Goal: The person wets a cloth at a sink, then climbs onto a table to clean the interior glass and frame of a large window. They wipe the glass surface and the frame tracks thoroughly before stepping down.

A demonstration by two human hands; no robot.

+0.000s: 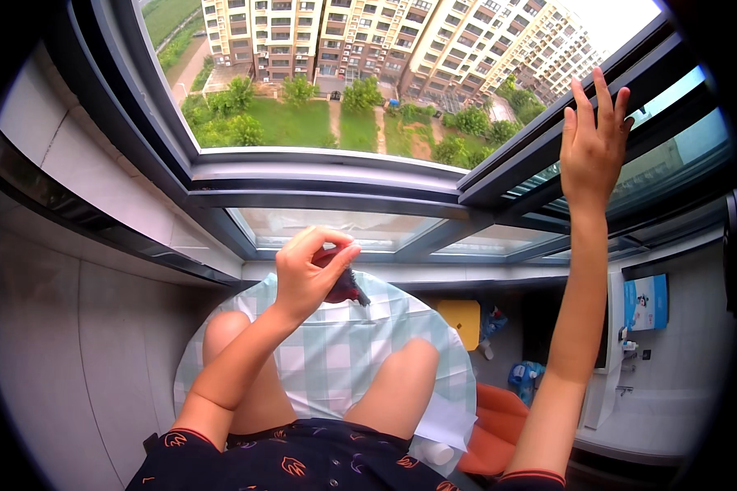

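My left hand (307, 266) is raised over my lap, thumb and fingers pinched together. From it hangs a small dark-red and black thing (346, 288), partly hidden by the palm; its kind does not show. My right hand (594, 151) reaches up at the far right, fingers spread, against the dark frame of the window sash (540, 135). Whether the palm presses on it is hidden. Ahead, the window opening (327, 123) looks out on grass and apartment blocks. My bare knees rest above a green-and-white checked tablecloth (327, 348).
A grey window rail (327, 184) runs across in front, with lower panes beneath. Tiled wall (98, 327) stands close on the left. Down to the right are an orange chair (493, 421), a yellow board-like thing (460, 321), a blue-capped bottle (526, 378) and a blue-and-white box (645, 303).
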